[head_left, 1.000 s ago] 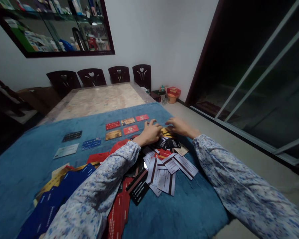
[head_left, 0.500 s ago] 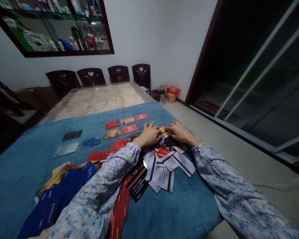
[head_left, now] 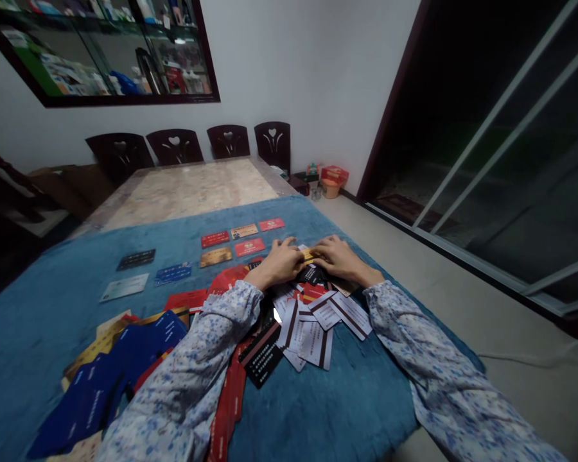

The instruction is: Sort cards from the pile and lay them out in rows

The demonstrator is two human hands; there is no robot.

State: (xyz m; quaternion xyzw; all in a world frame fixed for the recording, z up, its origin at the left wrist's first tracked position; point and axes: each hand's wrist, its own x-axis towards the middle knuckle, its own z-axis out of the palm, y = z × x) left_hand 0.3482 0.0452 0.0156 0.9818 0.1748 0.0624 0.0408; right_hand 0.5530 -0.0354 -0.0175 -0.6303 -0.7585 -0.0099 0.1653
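Observation:
My left hand [head_left: 282, 262] and my right hand [head_left: 340, 258] meet at the far side of a loose pile of plastic cards. Between them is a yellow card [head_left: 309, 255], its left end at my left fingers and its right end at my right fingers. Both hands are bent and closed on it; some fingertips are hidden. Just nearer lie black cards [head_left: 312, 274] and a red card [head_left: 313, 293]. White cards with dark stripes [head_left: 314, 343] fan out toward me, beside a larger black card [head_left: 261, 356] with white print.
Single cards lie apart farther off, such as a gold card [head_left: 216, 256], a blue card [head_left: 173, 273] and a silver card [head_left: 124, 287]. Blue cards [head_left: 106, 385] overlap at my left. A blue cloth [head_left: 347, 398] covers the near table; dark chairs [head_left: 273, 146] stand behind.
Both hands have shifted slightly left in view, along with the whole scene. The yellow card shows a little more between my fingers, and a whitish card edge now shows behind it.

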